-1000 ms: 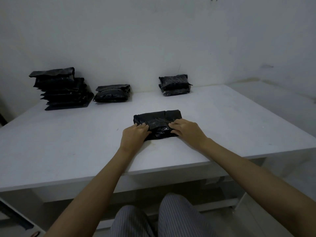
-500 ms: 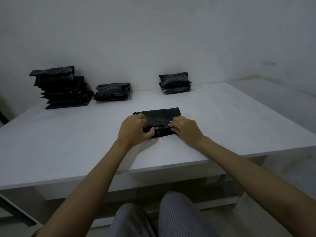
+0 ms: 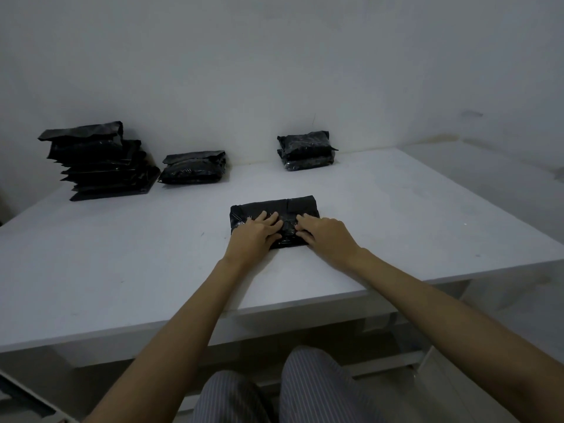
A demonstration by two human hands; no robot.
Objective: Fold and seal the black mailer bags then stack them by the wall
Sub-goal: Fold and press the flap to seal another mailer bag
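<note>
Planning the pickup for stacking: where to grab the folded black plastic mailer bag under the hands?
Probably by its two short ends, left and right. The folded black plastic mailer bag lies flat and wide on the white table, both ends exposed. The left hand and right hand press flat on top.

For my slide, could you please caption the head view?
Both hands press a folded black bag flat on the white table.

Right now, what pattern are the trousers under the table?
Trousers: grey with thin pale vertical stripes, clearest in the head view.
</note>
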